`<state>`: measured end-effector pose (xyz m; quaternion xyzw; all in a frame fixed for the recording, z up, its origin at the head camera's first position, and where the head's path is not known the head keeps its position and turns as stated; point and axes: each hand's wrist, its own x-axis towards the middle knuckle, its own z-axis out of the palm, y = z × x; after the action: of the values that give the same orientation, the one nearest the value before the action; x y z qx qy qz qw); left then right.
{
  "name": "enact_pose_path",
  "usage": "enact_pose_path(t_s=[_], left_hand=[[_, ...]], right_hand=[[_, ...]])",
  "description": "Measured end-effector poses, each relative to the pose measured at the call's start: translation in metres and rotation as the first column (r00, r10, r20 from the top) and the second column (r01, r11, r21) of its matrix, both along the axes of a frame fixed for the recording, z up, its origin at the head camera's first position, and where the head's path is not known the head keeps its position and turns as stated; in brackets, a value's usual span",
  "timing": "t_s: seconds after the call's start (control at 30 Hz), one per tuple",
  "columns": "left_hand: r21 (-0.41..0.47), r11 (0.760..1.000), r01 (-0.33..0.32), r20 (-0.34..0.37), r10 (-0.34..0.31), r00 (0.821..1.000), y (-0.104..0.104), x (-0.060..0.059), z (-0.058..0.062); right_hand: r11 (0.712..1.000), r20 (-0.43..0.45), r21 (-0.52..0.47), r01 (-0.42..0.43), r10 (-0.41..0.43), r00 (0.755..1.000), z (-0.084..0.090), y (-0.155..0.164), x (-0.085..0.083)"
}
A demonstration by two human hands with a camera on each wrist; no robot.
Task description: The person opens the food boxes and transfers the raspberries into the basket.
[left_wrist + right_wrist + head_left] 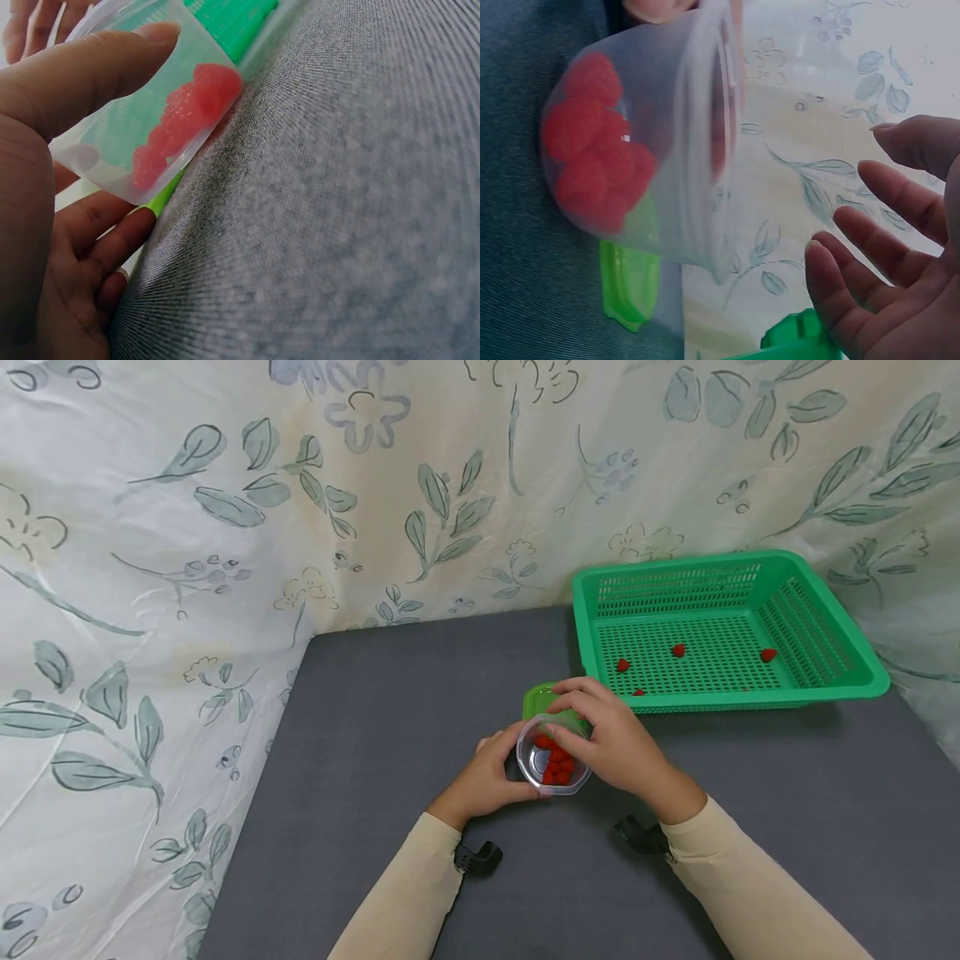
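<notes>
A clear plastic cup (552, 766) holding several red raspberries (556, 765) stands on the grey table. My left hand (504, 774) grips it from the left, the thumb (82, 71) pressed on its wall (127, 120). My right hand (581, 731) hovers over the cup's rim from the right. In the right wrist view its fingers (870, 247) are relaxed and apart from the cup (660, 150), holding nothing. A green lid (537, 698) lies flat just behind the cup.
A green slotted basket (675, 585) stands at the back right with several loose raspberries (678, 650) in it. A floral cloth (187, 568) hangs behind and left of the grey table (375, 735). The lid's edge (626, 292) shows under the cup.
</notes>
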<state>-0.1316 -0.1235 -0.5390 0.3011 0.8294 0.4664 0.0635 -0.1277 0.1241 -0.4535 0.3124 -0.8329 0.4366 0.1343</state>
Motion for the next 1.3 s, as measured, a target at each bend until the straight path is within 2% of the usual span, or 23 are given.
enact_pose_path(t_s=[0.33,0.73,1.07,1.3], left_hand=[[-0.014,1.0,-0.003,0.003,0.003,1.0,0.0,0.001,0.0],[-0.027,1.0,-0.002,0.005,0.003,1.0,0.0,0.001,-0.001],[-0.027,1.0,-0.013,0.002,0.013,1.0,0.001,0.001,-0.001],[-0.033,0.999,-0.016,0.003,0.016,1.0,0.001,0.002,-0.001]], right_hand=[[0.989,0.092,0.147,-0.025,0.012,0.996,-0.016,-0.004,-0.003],[0.975,0.179,0.217,-0.04,0.001,0.984,-0.027,-0.004,-0.007],[0.929,0.294,0.362,-0.072,-0.041,0.955,-0.036,-0.003,-0.01],[0.918,0.295,0.391,-0.07,-0.054,0.954,-0.038,-0.004,-0.01]])
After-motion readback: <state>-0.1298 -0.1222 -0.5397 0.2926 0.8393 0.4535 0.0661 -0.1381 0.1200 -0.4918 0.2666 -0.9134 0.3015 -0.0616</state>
